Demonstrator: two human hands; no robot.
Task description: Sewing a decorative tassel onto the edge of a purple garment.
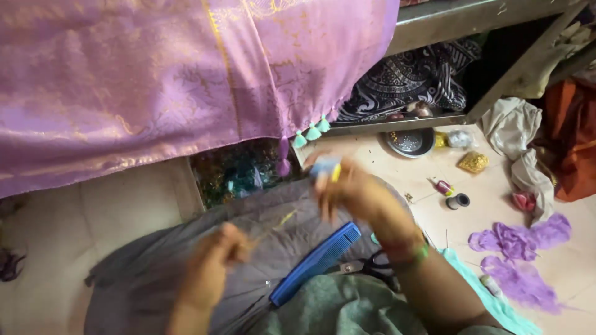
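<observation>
My right hand (357, 192) is raised just below the hem of a purple and gold cloth (155, 80) and pinches a small light blue and yellow thing (327, 169), blurred by motion. My left hand (214, 260) is lower, over my lap, with its fingers closed on a thin thread or needle (273, 226) that runs up toward the right hand. Mint green tassels (313, 131) and a purple tassel (284, 155) hang from the cloth's edge close to the right hand. A blue comb (316, 260) lies on my grey lap cloth (149, 273), with black scissors (366, 265) beside it.
Purple thread clumps (521, 248) lie on the floor at right, near a dark spool (458, 201) and a small red spool (444, 187). A metal bowl (410, 141) and a gold packet (473, 162) sit by a metal shelf (434, 118). A bag of beads (239, 170) stands under the cloth.
</observation>
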